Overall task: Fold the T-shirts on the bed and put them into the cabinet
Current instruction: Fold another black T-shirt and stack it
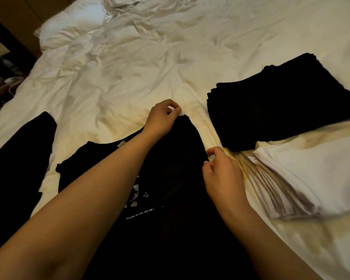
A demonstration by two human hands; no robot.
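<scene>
A black T-shirt [170,178] with a white print lies spread on the bed in front of me, its neck label toward the left. My left hand [163,118] pinches the shirt's far corner, fingers curled on the cloth. My right hand [220,172] pinches the shirt's right edge a little nearer to me. A stack of folded black T-shirts [281,106] lies to the right. Nearer, a stack of folded white T-shirts [301,178] lies beside my right hand.
Another black garment [18,158] lies at the left edge of the bed. The white sheet [139,67] is rumpled, with a pillow [73,23] at the far left. Beyond the bed's left edge is a dark floor area with cables [6,85].
</scene>
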